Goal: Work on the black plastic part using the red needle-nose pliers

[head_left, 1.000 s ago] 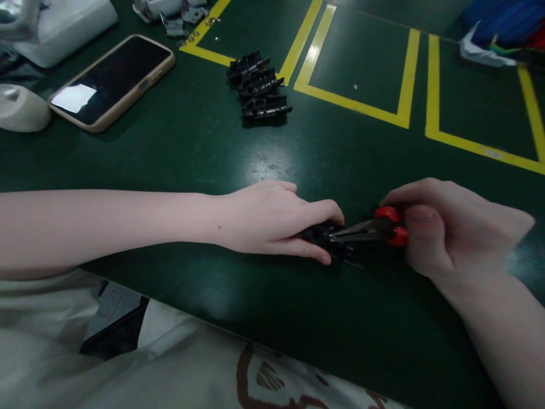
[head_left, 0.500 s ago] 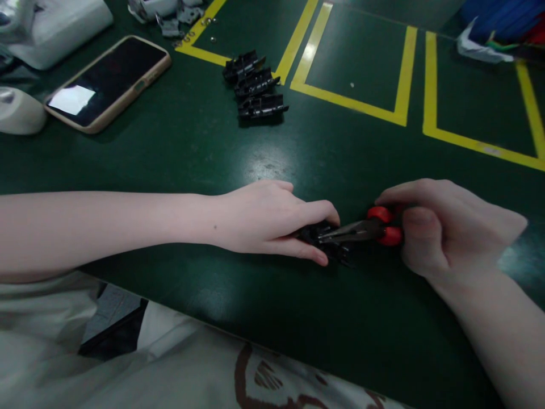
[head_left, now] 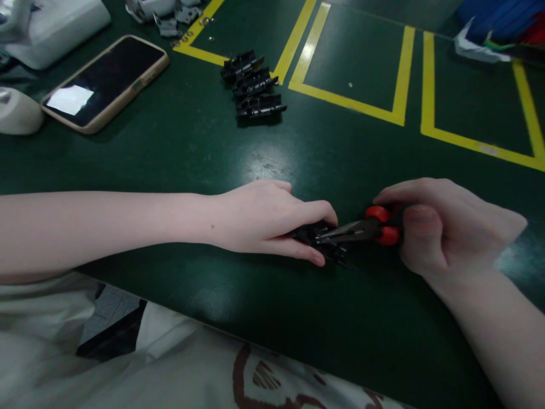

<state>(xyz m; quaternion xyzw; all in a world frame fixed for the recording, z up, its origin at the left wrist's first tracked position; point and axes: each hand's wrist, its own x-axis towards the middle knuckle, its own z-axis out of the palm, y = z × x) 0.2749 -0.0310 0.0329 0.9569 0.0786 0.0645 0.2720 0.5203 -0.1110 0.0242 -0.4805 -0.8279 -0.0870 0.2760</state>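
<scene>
Your left hand (head_left: 272, 218) pinches the black part (head_left: 330, 245) between thumb and fingers, low over the green table (head_left: 264, 307), same grip as a second ago. Your right hand (head_left: 451, 227) is closed round the red-handled pliers (head_left: 355, 230), their tips at the part, as before. Whole view slid slightly: the phone (head_left: 106, 82) and the three black pieces (head_left: 258, 107) beyond your left hand sit a touch further left in frame, hands too. Yellow tape (head_left: 349, 104) past the pliers.
</scene>
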